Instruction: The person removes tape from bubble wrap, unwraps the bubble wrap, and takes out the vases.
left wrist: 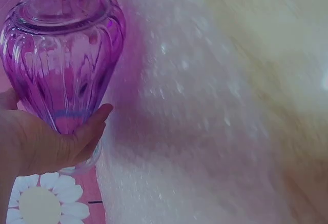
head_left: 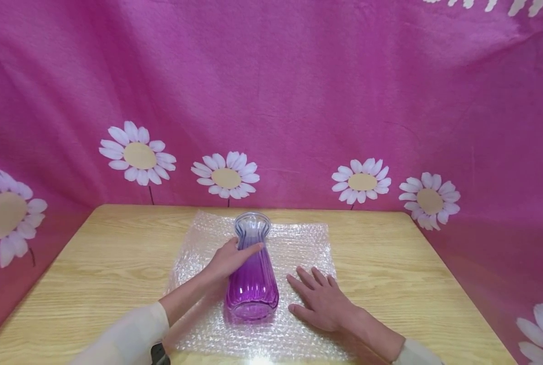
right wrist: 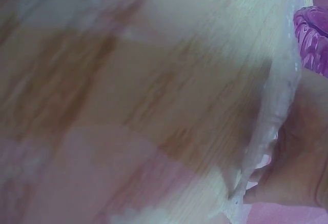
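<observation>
My left hand (head_left: 231, 259) grips a ribbed glass vase (head_left: 254, 276) round its narrow neck. Clear at the mouth, the vase deepens to purple at the base; its mouth points to the far side and its base towards me. The left wrist view shows the same vase (left wrist: 64, 55) with thumb and fingers about the neck. Whether it touches the sheet below is unclear. Under it spreads a sheet of bubble wrap (head_left: 294, 334). My right hand (head_left: 321, 301) rests palm down on the wrap's right part, fingers spread, apart from the vase.
The wrap lies on a light wooden table (head_left: 390, 263) with rounded far corners. Behind and along both sides hangs a pink cloth (head_left: 289, 101) printed with white daisies. A dark band (head_left: 159, 355) shows near the left sleeve.
</observation>
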A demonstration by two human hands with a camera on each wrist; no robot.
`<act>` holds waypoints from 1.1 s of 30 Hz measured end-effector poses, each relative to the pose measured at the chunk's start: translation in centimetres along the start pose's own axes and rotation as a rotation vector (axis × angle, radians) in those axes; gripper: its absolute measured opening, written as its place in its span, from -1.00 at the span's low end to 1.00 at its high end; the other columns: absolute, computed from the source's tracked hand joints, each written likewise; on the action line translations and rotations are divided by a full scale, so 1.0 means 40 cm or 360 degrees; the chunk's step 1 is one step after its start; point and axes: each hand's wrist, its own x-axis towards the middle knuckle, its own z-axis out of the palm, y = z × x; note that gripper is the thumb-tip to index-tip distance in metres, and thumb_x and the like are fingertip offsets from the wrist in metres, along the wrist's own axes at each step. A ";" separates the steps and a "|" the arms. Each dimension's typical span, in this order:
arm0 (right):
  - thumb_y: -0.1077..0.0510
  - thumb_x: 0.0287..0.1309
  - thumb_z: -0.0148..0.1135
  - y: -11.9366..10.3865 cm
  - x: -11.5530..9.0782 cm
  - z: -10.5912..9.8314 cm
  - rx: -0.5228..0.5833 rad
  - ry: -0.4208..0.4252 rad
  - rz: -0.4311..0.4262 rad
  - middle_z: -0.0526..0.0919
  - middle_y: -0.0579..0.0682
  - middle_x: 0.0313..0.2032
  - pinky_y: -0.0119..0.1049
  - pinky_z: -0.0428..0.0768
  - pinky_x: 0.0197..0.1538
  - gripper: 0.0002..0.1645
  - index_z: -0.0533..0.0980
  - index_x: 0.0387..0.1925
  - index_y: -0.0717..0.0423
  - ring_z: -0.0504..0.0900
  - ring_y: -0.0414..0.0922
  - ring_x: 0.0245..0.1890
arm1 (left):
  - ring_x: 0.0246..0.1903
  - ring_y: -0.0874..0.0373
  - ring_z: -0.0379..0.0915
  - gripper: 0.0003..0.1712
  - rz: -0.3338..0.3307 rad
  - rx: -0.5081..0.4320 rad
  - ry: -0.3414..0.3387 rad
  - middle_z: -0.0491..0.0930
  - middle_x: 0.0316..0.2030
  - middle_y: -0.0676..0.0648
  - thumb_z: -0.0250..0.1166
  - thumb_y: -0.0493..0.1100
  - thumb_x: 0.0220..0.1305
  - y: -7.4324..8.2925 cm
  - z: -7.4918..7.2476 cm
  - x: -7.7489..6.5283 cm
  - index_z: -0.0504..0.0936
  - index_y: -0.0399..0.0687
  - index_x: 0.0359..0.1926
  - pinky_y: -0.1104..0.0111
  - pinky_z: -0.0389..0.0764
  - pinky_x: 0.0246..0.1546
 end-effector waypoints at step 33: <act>-0.35 0.43 -0.15 0.005 -0.003 0.004 -0.0021 0.0008 -0.0009 0.11 0.21 0.49 0.46 0.10 0.29 -0.17 0.17 0.53 -0.01 0.06 0.37 0.42 | -0.04 -0.22 0.56 -0.15 -0.0521 -0.0528 -0.0153 0.53 0.02 -0.36 0.44 0.01 0.13 0.006 0.019 0.076 0.25 -0.31 0.28 -0.02 0.63 -0.04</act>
